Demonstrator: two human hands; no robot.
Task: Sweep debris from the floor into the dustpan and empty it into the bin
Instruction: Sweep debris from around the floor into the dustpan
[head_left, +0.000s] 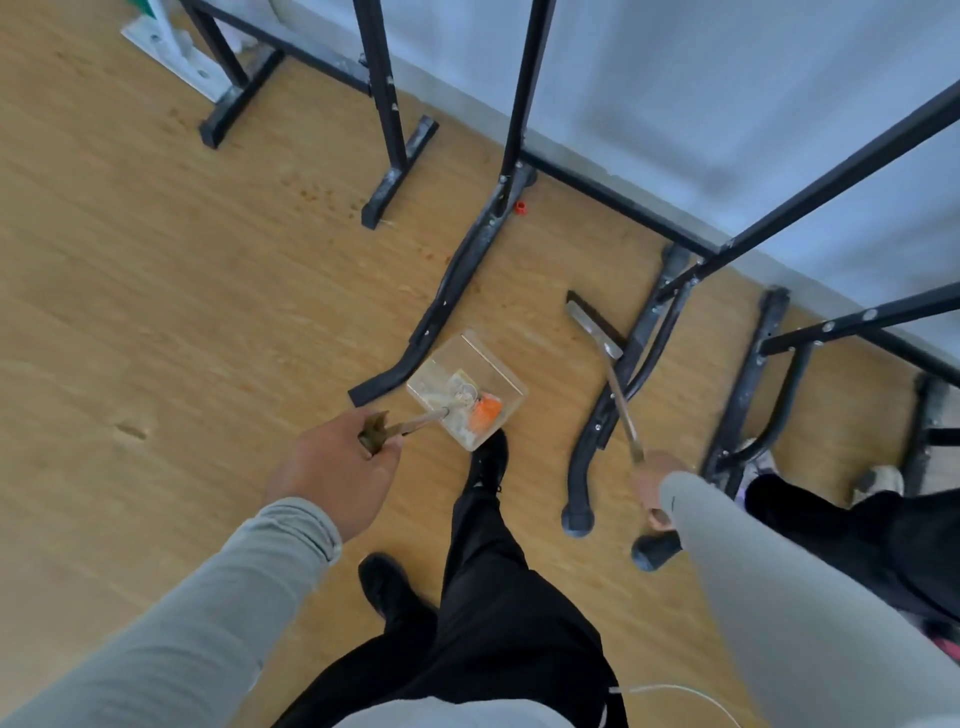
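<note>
Clear, rigid dustpan, judged light, is held by its long handle in the curled left hand; broom handle is gripped by the right hand.

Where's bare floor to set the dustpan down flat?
Widest bare floor lies left of the dustpan, out from the curved black frame foot. A narrower strip runs between the dustpan and the broom head. Right of the broom it is crowded with frame feet and another person's legs.

Both arms reach down, left hand and right hand each gripping a handle
</note>
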